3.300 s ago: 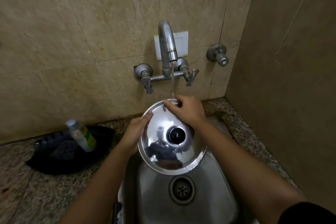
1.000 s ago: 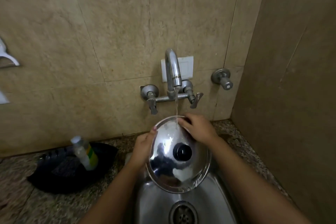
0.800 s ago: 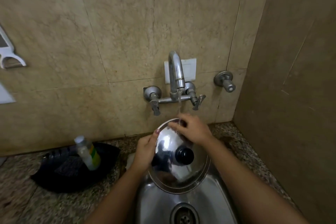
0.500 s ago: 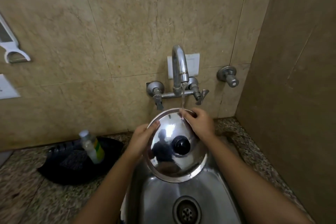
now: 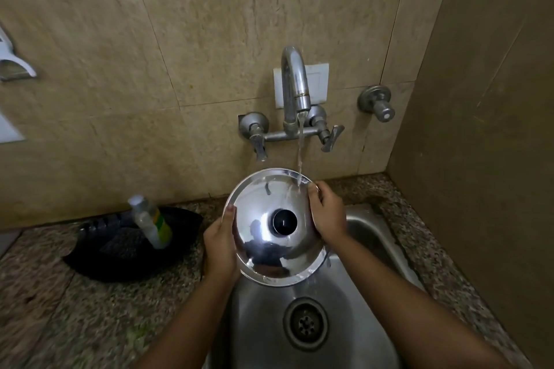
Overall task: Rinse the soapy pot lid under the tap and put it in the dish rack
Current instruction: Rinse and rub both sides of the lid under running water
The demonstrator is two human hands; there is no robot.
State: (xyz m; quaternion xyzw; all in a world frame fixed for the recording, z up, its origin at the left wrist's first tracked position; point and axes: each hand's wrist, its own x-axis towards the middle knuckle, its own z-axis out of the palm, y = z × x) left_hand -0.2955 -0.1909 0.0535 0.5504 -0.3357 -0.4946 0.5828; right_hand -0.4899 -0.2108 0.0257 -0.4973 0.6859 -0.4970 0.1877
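Over the steel sink (image 5: 368, 252), the left hand (image 5: 220, 244) and right hand (image 5: 328, 213) grasp the pot lid (image 5: 269, 228) by opposite rim edges. Tap (image 5: 295, 90) water strikes its far edge, near the wall.

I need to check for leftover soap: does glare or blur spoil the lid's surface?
Head view: the pot lid is mirror-bright, with a white glare spot left of its knob and dark reflections below; edges fairly sharp. The countertop at left is smeared by blur. Soap residue can't be judged.
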